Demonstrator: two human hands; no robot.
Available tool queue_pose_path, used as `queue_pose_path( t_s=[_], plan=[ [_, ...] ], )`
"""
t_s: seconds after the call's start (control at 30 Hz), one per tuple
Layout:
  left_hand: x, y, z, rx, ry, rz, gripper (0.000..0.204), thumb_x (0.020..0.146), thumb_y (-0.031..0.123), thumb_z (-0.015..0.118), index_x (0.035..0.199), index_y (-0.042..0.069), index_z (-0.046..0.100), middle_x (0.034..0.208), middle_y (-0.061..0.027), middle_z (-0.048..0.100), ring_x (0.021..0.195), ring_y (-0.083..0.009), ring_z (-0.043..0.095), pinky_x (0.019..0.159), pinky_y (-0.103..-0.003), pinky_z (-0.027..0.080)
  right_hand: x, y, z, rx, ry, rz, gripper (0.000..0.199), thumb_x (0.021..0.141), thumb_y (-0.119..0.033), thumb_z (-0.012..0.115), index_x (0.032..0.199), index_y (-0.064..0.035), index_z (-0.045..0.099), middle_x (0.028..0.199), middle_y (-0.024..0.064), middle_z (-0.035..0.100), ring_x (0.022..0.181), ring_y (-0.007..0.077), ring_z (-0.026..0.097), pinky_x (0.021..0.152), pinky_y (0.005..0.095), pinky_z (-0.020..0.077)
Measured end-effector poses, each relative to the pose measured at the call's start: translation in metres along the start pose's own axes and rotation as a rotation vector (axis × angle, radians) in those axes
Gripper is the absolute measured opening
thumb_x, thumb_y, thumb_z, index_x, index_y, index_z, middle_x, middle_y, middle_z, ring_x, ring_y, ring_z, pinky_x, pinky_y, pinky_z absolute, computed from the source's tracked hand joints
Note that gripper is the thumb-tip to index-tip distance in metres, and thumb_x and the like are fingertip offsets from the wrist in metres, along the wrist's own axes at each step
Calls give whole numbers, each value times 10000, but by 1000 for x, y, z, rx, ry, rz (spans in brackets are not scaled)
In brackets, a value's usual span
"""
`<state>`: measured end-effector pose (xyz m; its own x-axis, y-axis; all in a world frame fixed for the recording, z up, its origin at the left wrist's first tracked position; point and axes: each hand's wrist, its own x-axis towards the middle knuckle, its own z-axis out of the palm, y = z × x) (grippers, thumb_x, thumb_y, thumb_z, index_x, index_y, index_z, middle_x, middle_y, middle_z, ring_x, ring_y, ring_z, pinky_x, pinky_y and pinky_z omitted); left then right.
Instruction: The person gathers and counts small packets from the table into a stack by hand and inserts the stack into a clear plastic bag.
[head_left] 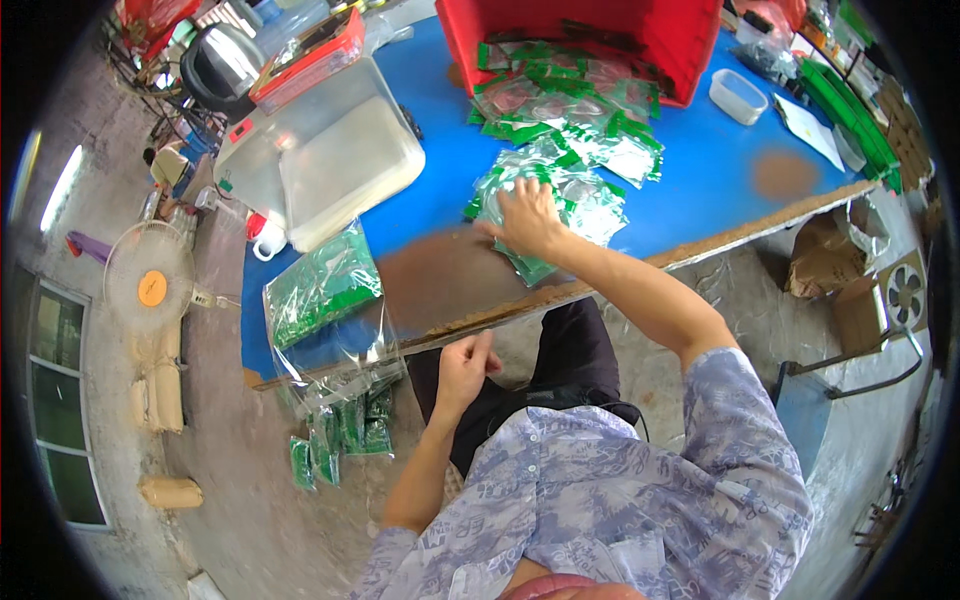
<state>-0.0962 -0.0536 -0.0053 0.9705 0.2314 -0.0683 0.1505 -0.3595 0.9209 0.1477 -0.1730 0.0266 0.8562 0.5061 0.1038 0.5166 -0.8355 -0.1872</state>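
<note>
My right hand (532, 217) reaches across the table edge, its fingers spread on a heap of small clear packets with green ends (590, 195). Several of these packets lie under and beyond it, spilling out of a red bin (685, 60) tipped on its side. In front of my lap, just off the table edge, my left hand (464, 372) is curled closed with the thumb on top; what it holds, if anything, is hidden. To its left, a large clear plastic bag (325, 290) filled with green packets lies at the table edge, its open end hanging over.
A translucent plastic tub (350, 150) stands on the blue table (450, 130) at the left, near a white cup (266, 238) and a kettle (220, 68). A small clear container (738, 97) sits right of the bin. Filled green bags (345, 430) are on the floor below; a fan (150, 285) stands left.
</note>
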Motion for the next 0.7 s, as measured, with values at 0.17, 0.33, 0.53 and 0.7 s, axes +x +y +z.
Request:
queue_pose_path(
  t_s=[0.17, 0.33, 0.53, 0.7],
  plan=[
    [-10, -34, -16, -950, 93, -396, 562, 1011, 494, 533, 1089, -54, 629, 977, -178, 718, 880, -235, 727, 747, -348, 589, -94, -1, 15, 159, 174, -701, 677, 938, -590, 530, 1286, -12, 581, 1338, 253, 539, 1321, 437, 439, 1117, 560, 322],
    [-7, -33, 0, -757, 54, -359, 248, 994, 183, 623, 1171, 9, 635, 1109, -93, 694, 971, -180, 687, 877, -360, 569, -95, -13, -28, 567, -195, -746, 612, 979, -515, 521, 1312, -3, 562, 1391, 245, 516, 1376, 441, 387, 1133, 588, 293],
    [-3, -23, 12, -1083, 248, -316, 267, 961, 110, 653, 1208, 27, 597, 1158, -44, 674, 1000, -145, 653, 893, -345, 552, -86, 26, 3, 5, 102, -394, 613, 1003, -483, 468, 1392, -11, 513, 1482, 222, 455, 1445, 426, 302, 1174, 617, 205],
    [-8, -17, 27, -1146, 271, -371, 292, 950, 110, 668, 1224, 44, 594, 1168, -42, 665, 1055, -160, 639, 887, -361, 541, -144, 9, 1, 457, -195, -763, 548, 954, -371, 600, 1379, -32, 531, 1427, 220, 499, 1382, 397, 406, 1163, 578, 275]
  ],
)
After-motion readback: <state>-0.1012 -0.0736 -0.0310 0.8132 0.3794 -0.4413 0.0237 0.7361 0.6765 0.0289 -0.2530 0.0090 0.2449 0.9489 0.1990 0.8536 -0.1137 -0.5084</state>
